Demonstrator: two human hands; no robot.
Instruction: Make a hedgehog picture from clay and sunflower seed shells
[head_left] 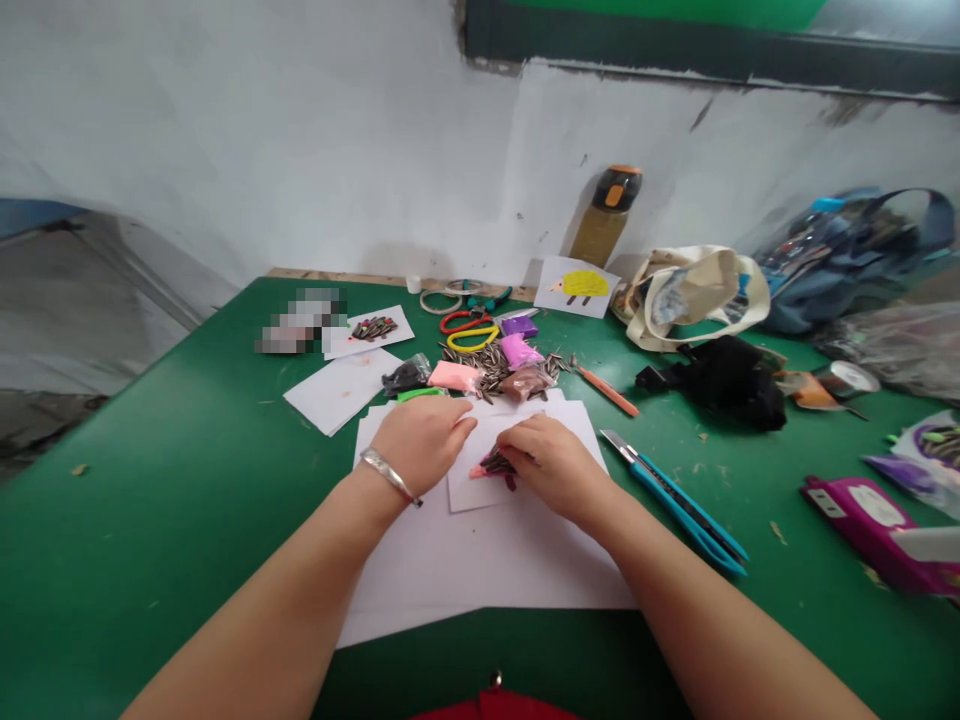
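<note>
Reaching onto the seed-covered figure (495, 461), the fingers of the right hand (560, 466) are bending together, though whether they are pinching a seed cannot be told; to their left, the fingers of the left hand (422, 440) are curling loosely, thumb apart, nothing showing between. Beneath the right fingertips, the small white card (469, 496) is bearing the figure atop larger white sheets (427, 570). It is probably handling as light and flexible, its seeds easily dislodged, so its bare edges are offering the safest hold.

On the green desk (165, 510), the right hand's (559, 460) fingers (517, 437) touch a seed-covered shape (492, 463) on a small card (469, 496). From it, the left hand (420, 437) is at ten o'clock, loose seeds (491, 366) twelve, a blue knife (684, 514) three.
</note>
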